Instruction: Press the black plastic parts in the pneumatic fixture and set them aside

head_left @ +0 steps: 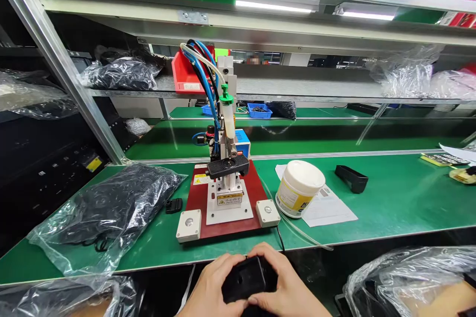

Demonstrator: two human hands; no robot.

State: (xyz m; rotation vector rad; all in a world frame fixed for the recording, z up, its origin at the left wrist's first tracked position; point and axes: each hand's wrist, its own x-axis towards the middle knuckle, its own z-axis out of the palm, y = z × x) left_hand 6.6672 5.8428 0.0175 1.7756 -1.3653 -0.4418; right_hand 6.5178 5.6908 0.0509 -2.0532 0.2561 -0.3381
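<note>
Both hands meet low at the front edge of the green bench, below the table top. My left hand and my right hand together hold a black plastic housing, fingers wrapped round its sides. Straight ahead stands a small dispensing press on a red base with two silver push buttons. A syringe with a green cap and blue hoses rises above it. Another black part lies on the press's fixture.
A clear bag of black parts lies at left, with a small black piece beside the press. A white tub stands on paper sheets at right, near a black tray-like part. More bags sit at the lower right and on the shelf.
</note>
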